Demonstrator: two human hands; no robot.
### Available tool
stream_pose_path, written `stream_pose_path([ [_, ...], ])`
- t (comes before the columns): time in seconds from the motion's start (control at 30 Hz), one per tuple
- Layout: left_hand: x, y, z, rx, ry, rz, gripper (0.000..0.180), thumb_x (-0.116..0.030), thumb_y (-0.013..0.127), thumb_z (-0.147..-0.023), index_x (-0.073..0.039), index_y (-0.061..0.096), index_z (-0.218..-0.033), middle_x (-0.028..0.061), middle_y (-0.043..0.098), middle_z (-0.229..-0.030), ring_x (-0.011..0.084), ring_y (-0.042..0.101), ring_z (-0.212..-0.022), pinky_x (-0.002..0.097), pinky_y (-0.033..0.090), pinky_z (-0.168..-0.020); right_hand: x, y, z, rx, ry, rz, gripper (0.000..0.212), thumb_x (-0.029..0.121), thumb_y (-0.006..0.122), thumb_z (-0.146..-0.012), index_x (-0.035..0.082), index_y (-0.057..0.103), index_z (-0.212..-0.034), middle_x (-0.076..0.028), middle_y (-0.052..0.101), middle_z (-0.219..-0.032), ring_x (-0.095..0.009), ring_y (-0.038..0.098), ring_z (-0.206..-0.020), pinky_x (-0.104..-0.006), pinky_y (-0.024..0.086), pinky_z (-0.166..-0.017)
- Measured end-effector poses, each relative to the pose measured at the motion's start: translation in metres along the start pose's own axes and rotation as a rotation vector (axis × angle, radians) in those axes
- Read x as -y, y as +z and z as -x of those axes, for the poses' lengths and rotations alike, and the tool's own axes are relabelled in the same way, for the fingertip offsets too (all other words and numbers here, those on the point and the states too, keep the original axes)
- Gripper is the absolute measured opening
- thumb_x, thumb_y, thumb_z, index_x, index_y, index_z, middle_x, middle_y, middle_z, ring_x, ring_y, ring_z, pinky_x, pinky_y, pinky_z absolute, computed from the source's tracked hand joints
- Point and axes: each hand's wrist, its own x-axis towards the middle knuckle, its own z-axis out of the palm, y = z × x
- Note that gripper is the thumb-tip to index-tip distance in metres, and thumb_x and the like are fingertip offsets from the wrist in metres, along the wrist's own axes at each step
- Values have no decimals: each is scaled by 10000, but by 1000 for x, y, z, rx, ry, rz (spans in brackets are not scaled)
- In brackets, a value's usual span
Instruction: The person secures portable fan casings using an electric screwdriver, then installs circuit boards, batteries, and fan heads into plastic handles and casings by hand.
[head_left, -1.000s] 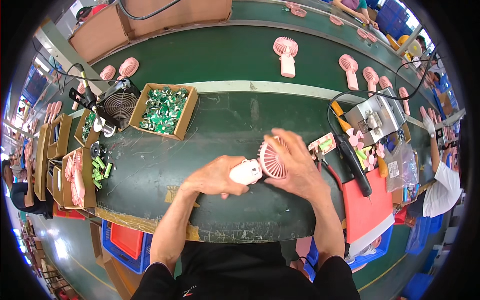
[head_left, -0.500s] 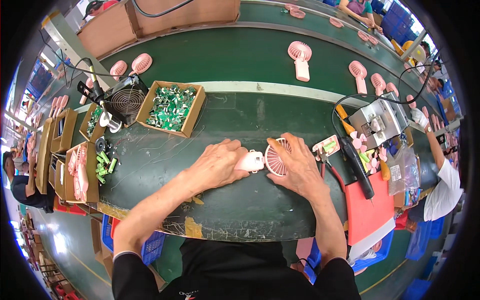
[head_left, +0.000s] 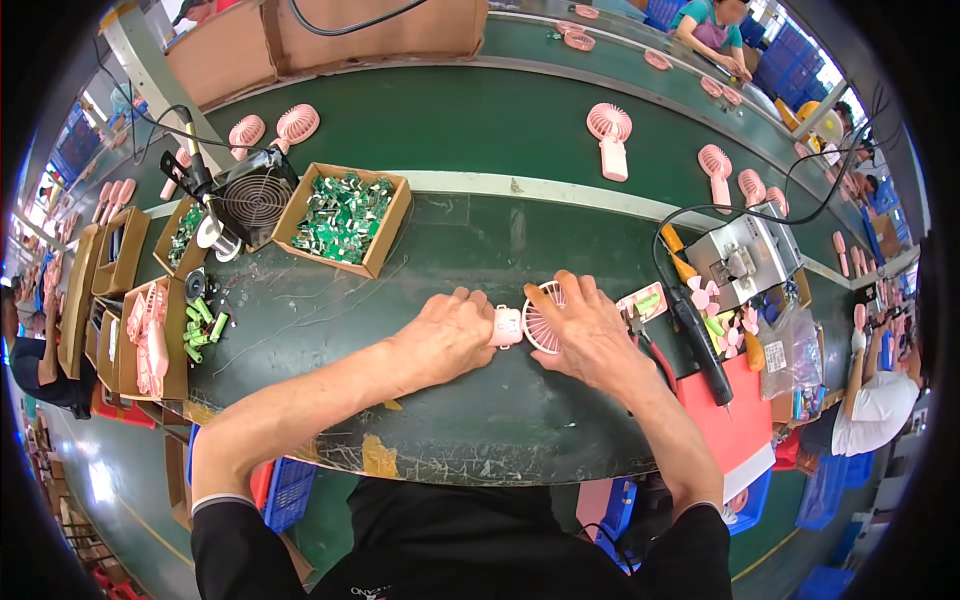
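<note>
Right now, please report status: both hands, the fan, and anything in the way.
Left hand grips the pink fan's handle. Right hand cups its round grille. Fan low over green table. Nothing between hands.

The small pink fan (head_left: 533, 322) between the left hand (head_left: 445, 335) and right hand (head_left: 590, 335) looks like smooth plastic with a soft sheen, its grille finely ribbed. The green bench top (head_left: 450, 400) is matt and scuffed, scratched pale in places, with brownish tape peeling along its near edge. At ten o'clock from the fan, an open box (head_left: 385, 215) is plain brown cardboard, dull and fibrous, holding glossy green circuit boards (head_left: 340, 215). At three o'clock, a red mat (head_left: 725, 420) looks smooth, and the grey unit (head_left: 745, 260) behind it seems brushed metal
</note>
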Motion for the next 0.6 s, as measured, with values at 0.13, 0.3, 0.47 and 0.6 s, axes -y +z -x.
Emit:
stream_pose_path([
  [0.13,-1,6,1,-114,85,-40,242,-134,694,-755,27,636,-925,205,599,-864,347,611,-815,448,521,-695,1,-5,-3,29,-16,29,803,243,872,-606,67,535,-1313,-194,483,-1223,-357,517,-1080,-441,507,-899],
  [0.3,3,2,-1,-135,101,-36,228,-157,710,-755,14,652,-894,207,605,-856,356,621,-797,450,526,-719,3,-8,-6,73,11,39,795,242,868,-604,68,543,-1307,-183,490,-1198,-355,526,-1053,-445,510,-886],
  [0.47,17,-7,-1,-31,-31,206,377,-306,776,-752,-14,705,-979,179,661,-940,365,644,-916,459,521,-797,0,-3,-3,42,5,0,800,246,870,-597,71,544,-1307,-186,495,-1196,-361,533,-1047,-449,508,-893],
  [0.6,23,-11,2,-50,-74,280,407,-327,786,-751,-10,709,-995,199,676,-922,382,658,-876,455,526,-780,2,-3,-2,32,8,2,803,250,869,-597,76,545,-1311,-197,500,-1217,-369,532,-1068,-450,505,-908],
])
